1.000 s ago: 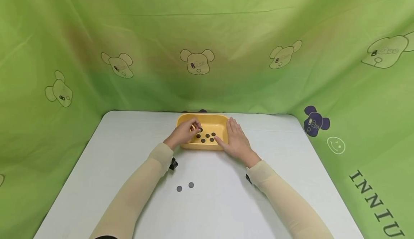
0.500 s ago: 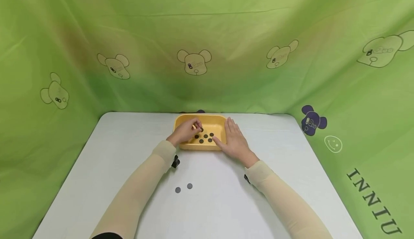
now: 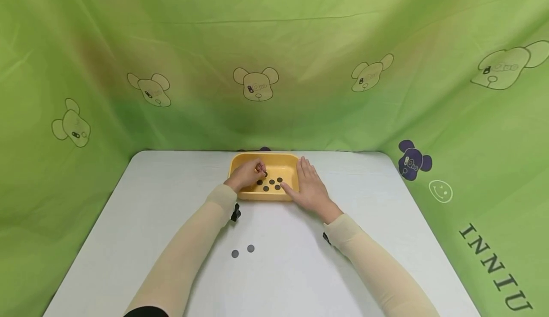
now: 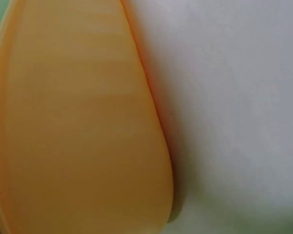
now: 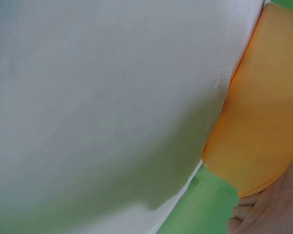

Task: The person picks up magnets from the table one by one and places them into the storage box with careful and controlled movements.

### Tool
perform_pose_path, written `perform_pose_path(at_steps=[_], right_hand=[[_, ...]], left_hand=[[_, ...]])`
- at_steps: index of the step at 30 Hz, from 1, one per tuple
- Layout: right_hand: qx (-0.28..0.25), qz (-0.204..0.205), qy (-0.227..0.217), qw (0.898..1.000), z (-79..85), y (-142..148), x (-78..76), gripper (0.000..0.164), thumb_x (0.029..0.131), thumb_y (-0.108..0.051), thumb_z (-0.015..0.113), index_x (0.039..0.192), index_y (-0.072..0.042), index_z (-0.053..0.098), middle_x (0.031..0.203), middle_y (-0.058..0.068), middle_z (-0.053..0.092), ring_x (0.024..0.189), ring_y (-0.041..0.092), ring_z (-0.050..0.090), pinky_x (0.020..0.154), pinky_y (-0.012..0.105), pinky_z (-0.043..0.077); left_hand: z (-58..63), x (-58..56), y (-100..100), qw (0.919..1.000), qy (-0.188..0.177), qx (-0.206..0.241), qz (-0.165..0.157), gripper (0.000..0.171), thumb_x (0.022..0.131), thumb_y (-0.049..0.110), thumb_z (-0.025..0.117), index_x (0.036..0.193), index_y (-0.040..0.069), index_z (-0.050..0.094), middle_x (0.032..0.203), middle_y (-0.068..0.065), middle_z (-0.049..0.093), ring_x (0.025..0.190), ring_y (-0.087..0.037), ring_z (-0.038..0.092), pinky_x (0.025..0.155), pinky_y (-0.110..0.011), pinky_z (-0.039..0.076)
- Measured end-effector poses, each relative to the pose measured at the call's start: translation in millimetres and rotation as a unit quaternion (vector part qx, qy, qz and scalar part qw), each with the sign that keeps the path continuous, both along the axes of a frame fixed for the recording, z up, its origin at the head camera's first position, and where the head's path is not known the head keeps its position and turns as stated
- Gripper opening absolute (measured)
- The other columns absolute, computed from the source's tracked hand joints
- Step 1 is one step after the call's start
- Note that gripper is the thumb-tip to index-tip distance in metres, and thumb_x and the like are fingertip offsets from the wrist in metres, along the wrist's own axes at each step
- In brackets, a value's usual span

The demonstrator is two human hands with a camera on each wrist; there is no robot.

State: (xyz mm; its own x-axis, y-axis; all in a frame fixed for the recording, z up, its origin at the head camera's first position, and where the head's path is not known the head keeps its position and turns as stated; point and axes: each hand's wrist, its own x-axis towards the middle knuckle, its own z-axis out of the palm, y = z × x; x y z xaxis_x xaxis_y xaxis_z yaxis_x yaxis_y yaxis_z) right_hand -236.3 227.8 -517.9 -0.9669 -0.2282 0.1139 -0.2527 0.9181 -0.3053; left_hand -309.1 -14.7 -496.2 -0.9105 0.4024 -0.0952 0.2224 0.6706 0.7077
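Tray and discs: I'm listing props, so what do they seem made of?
Tray: probably plastic, smooth with a soft sheen, judging by rounded corners and pale highlights inside.
Discs: grey, apparently matte, showing no bright highlights; too small to tell metal from plastic.

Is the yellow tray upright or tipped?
Upright: in the head view, the yellow tray opens upward, with dark discs lying spread on its floor.

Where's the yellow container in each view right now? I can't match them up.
Head: the yellow container sits just below the middle.
Left wrist: it fills most of the left half.
Right wrist: along the right edge, partly cut off.
Shared landmark: the white tabletop.
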Motion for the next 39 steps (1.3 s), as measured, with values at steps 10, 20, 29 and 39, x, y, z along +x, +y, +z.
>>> perform_pose_path(at_steps=[10,20,29,39], right_hand=[[-0.002,0.002,0.006,1.0,-1.2,0.5,0.2,0.106,0.107,-0.07,0.043,0.168,0.008,0.007,0.177,0.027,0.003,0.166,0.041,0.007,0.136,0.046,0.005],[0.002,0.004,0.009,1.0,-0.5,0.3,0.8,0.106,0.107,-0.07,0.043,0.168,0.009,0.008,0.177,0.028,0.005,0.165,0.041,0.008,0.136,0.046,0.006],[0.001,0.003,0.004,1.0,-2.0,1.6,-0.5,0.106,0.106,-0.072,0.039,0.168,0.008,0.006,0.178,0.026,0.001,0.166,0.039,0.005,0.136,0.045,0.005],[0.0,0.005,0.008,1.0,-2.5,1.6,-0.8,0.107,0.106,-0.073,0.038,0.168,0.008,0.006,0.177,0.028,0.004,0.166,0.038,0.004,0.136,0.046,0.006]], left_hand=[[-5.2,-5.3,6.3,0.9995,0.003,-0.029,-0.01,0.004,0.107,0.016,0.069,0.109,0.013,0.067,0.099,-0.002,0.067,0.086,-0.015,0.059,0.076,-0.028,0.048],[-8.3,-6.9,9.3,0.9984,0.005,-0.055,-0.003,0.005,0.106,0.019,0.07,0.107,0.016,0.066,0.097,0.0,0.067,0.084,-0.014,0.059,0.075,-0.029,0.047],[-9.8,-8.1,10.7,0.9973,0.012,-0.072,-0.004,0.006,0.106,0.021,0.071,0.107,0.017,0.066,0.096,0.0,0.066,0.081,-0.015,0.057,0.071,-0.028,0.045],[-10.4,-8.8,13.7,0.9964,0.015,-0.084,0.005,0.007,0.106,0.022,0.071,0.108,0.017,0.066,0.098,0.0,0.068,0.083,-0.015,0.059,0.072,-0.027,0.046]])
